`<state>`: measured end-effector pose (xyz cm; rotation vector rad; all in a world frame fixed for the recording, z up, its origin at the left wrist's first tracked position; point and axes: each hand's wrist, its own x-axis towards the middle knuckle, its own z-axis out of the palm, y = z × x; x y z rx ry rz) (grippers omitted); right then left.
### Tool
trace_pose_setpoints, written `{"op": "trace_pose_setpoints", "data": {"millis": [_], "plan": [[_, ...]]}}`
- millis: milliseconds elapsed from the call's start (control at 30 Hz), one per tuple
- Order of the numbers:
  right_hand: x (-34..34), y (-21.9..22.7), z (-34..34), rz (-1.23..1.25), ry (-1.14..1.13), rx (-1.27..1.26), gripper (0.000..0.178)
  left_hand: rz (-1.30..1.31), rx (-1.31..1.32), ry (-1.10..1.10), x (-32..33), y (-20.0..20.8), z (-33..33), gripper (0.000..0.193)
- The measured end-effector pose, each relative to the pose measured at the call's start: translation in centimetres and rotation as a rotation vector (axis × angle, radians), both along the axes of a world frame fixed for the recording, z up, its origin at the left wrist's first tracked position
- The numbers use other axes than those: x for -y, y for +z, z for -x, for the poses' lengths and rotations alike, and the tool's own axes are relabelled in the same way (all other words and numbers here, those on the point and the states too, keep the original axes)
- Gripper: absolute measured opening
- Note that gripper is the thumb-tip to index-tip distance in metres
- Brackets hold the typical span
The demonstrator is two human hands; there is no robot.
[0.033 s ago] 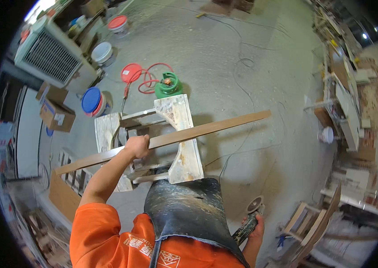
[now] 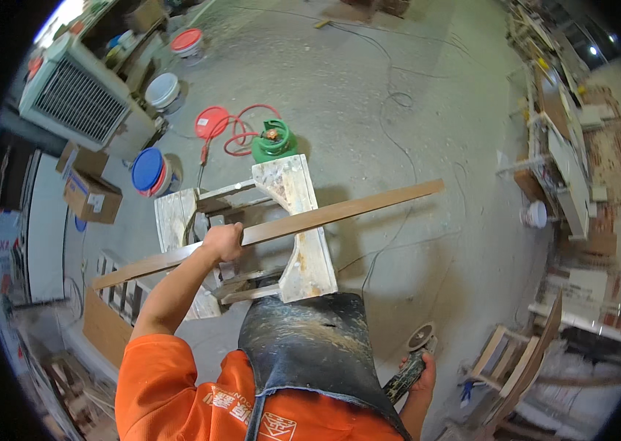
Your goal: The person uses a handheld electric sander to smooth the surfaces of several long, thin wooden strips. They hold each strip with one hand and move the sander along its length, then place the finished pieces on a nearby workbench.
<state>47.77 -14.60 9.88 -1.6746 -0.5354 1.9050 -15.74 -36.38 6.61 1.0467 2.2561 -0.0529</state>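
Grey floor (image 2: 340, 88), left side
An air cooler (image 2: 81, 99) is placed far left; nearer, a blue-lidded bucket (image 2: 149, 169) is seen near a cardboard box (image 2: 91, 198), a green cylinder (image 2: 275, 147) near a red lid (image 2: 211, 122).

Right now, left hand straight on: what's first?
Probably the white-topped work stand's right-hand board. Depth is unclear, so the left hand, gripping the wooden strip, might pass above.

stand (image 2: 314, 268): whitish stained wood, open middle | on it: brown plank (image 2: 273, 229), slantwise | both ends overhang left/right edges
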Motion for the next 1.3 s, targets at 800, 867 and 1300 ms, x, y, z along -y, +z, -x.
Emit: {"op": "trace_pose_setpoints", "data": {"millis": [800,867,1300], "plan": [[17.4,2.7,3.8,-0.052,-0.135,-0.037,0.057,-0.536,-0.017,-0.136,8.3,-2.5,4.6,0.061],[17.5,1.9,2.1,-0.057,-0.082,-0.112,0.06,-0.592,-0.033,-0.153,8.0,-1.5,5.0,0.059],[18.7,-0.6,-4.0,-0.033,-0.06,-0.162,0.057,-0.386,0.717,0.331,12.0,3.7,-2.8,0.039]]}}
